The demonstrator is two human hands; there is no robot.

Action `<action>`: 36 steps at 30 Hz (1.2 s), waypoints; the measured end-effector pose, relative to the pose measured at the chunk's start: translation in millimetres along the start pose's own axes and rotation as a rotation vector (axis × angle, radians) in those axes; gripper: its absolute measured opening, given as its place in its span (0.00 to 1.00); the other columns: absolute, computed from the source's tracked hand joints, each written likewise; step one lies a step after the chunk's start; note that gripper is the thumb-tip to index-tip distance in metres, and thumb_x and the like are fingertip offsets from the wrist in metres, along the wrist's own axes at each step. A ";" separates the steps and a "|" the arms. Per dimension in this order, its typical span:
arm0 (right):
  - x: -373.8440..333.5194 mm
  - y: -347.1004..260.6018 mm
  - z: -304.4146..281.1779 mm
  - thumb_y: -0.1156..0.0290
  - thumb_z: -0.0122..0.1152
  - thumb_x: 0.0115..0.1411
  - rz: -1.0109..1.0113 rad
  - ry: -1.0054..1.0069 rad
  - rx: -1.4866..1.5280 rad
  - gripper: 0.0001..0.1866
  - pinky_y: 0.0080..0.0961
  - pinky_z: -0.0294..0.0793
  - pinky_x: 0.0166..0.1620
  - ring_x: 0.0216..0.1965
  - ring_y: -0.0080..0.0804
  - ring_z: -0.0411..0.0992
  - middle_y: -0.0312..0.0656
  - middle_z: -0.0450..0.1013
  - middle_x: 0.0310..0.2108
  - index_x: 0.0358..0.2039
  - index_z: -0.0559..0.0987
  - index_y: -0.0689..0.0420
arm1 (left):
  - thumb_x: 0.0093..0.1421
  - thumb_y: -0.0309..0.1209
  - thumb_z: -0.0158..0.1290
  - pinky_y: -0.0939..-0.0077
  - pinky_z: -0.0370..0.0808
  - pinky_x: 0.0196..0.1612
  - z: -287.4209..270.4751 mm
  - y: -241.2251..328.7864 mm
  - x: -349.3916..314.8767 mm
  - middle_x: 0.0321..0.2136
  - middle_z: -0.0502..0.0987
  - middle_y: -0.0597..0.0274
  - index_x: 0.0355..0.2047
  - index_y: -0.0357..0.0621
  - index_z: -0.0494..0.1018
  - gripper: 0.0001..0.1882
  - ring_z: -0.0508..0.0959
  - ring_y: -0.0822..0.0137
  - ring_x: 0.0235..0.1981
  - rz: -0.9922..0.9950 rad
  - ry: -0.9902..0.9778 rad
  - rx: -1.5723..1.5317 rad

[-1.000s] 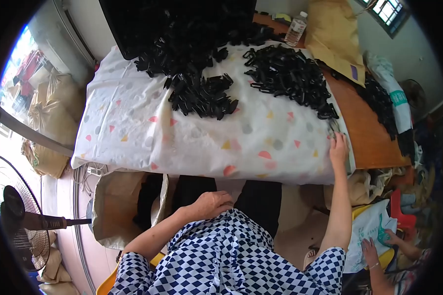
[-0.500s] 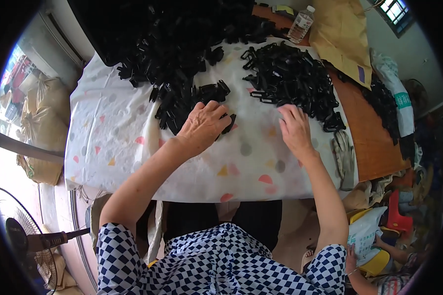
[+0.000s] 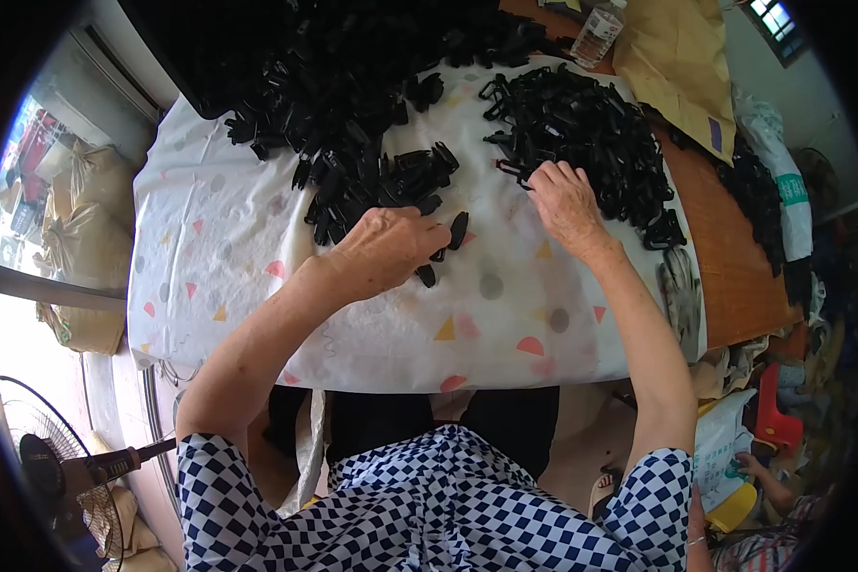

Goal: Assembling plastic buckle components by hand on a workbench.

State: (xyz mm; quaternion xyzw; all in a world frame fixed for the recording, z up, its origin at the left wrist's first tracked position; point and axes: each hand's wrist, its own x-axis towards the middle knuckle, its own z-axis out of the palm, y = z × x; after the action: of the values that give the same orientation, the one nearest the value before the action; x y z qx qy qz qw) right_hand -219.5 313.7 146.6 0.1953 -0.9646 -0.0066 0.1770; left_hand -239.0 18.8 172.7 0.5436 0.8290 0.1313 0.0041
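My left hand (image 3: 391, 246) is bent over the near edge of the left heap of small black plastic pieces (image 3: 353, 181). Its fingers are drawn together on a black oval plastic piece (image 3: 459, 230) at the fingertips, and another dark piece (image 3: 427, 275) shows just below them. At the near-left edge of the right heap of black plastic frames (image 3: 601, 133), my right hand (image 3: 564, 200) has its fingers curled down. A slim black plastic frame (image 3: 513, 172) sticks out from its fingertips, which partly hide it.
A patterned white cloth (image 3: 229, 248) covers most of the table. A water bottle (image 3: 599, 34) and brown paper sack (image 3: 677, 67) stand beyond the right heap. A grey glove-like cloth (image 3: 680, 296) lies at the right edge. A fan (image 3: 57, 467) is at lower left; another person's hand (image 3: 753, 467) at lower right.
My right hand has moved away from me, onto the edge of the right heap. My left hand has shifted slightly nearer to me, and the oval piece shows more plainly at its fingertips.
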 end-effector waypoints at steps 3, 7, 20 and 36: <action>-8.1 -26.4 -10.0 0.74 0.55 0.61 0.519 0.027 0.783 0.04 0.23 0.67 0.36 0.33 0.26 0.71 0.38 0.71 0.35 0.35 0.70 0.59 | 0.51 0.23 0.57 0.70 0.74 0.33 1.2 3.3 -8.9 0.25 0.72 0.60 0.32 0.42 0.69 0.09 0.75 0.62 0.31 -0.102 0.044 -0.069; -31.5 -65.6 -31.3 0.66 0.47 0.66 0.739 0.042 1.696 0.14 0.17 0.69 0.33 0.30 0.22 0.71 0.39 0.73 0.37 0.49 0.65 0.57 | 0.56 0.22 0.54 0.80 0.72 0.34 -4.6 27.2 -10.4 0.26 0.73 0.63 0.47 0.41 0.69 0.17 0.74 0.72 0.30 -0.550 0.155 -0.699; -102.7 -104.7 -49.6 0.63 0.50 0.67 0.835 -0.070 1.918 0.11 0.09 0.57 0.25 0.22 0.15 0.61 0.32 0.70 0.28 0.45 0.70 0.55 | 0.54 0.31 0.59 0.60 0.74 0.37 73.6 122.3 7.4 0.31 0.77 0.46 0.39 0.39 0.64 0.18 0.78 0.45 0.35 -0.557 0.187 -0.920; -126.7 -103.1 -57.7 0.71 0.52 0.65 0.752 -0.245 1.971 0.09 0.12 0.61 0.26 0.23 0.14 0.62 0.35 0.71 0.28 0.44 0.70 0.59 | 0.48 0.25 0.62 0.69 0.76 0.32 67.1 127.9 -4.2 0.32 0.75 0.54 0.39 0.41 0.73 0.17 0.79 0.57 0.30 -0.574 0.184 -0.778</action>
State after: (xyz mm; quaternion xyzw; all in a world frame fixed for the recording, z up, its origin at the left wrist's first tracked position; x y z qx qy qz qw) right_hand -51.9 269.9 149.3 -0.0603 -0.5537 0.8135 -0.1674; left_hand -112.1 77.2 135.7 0.2375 0.8318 0.4721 0.1697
